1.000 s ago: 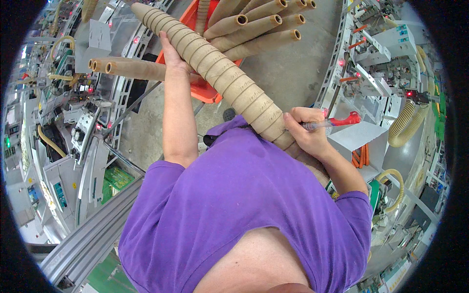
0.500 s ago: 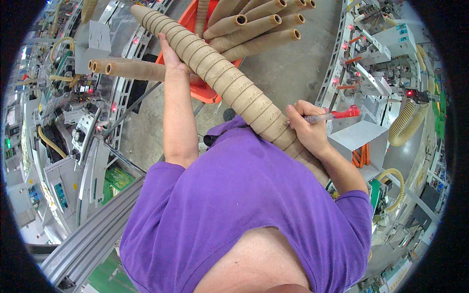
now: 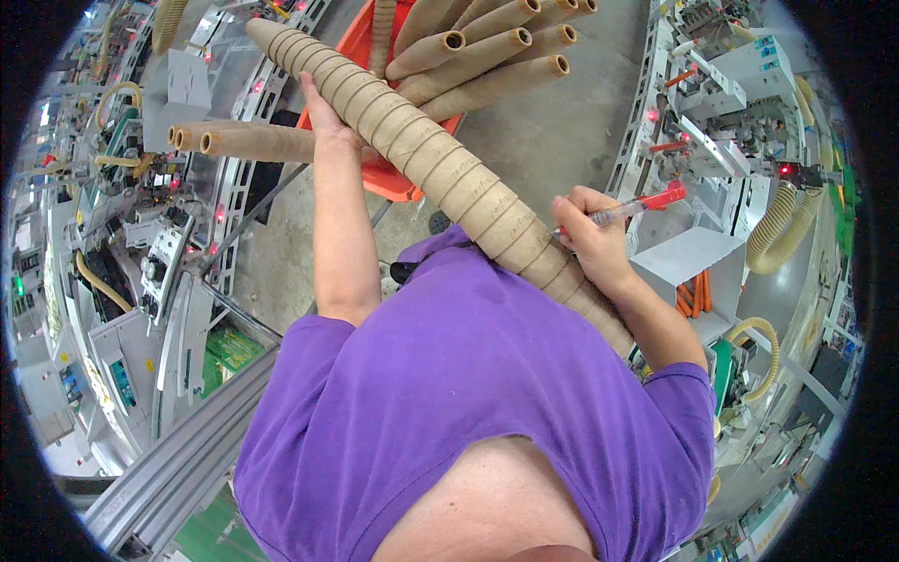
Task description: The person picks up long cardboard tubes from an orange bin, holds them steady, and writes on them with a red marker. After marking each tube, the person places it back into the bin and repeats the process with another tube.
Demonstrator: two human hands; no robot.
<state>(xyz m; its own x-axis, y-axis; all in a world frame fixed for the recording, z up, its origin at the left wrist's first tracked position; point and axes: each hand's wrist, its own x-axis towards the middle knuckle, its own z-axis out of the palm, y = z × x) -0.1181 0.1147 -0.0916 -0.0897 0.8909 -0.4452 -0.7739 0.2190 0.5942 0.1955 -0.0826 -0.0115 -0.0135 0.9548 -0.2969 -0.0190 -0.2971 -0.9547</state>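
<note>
Grey floor [image 3: 552,136] separates two machine lines [image 3: 167,258]. To the worker's right, from where I stand: slotted rail [image 3: 640,117], white housing [image 3: 749,75], looped beige hose [image 3: 772,220], red lamp [image 3: 785,170] lit. Orange rods [image 3: 695,297] lie in an open white box [image 3: 691,255]. Opposite side: silver profile [image 3: 187,450], set diagonally near a green panel [image 3: 229,351].

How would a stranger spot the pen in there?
Find the person's purple shirt, then the long tan roll slanting past its upper edge. Toward the roll's lower right, the right hand grips the pen. Unlike the orange sticks nearby, it has a clear barrel and red end.
</note>
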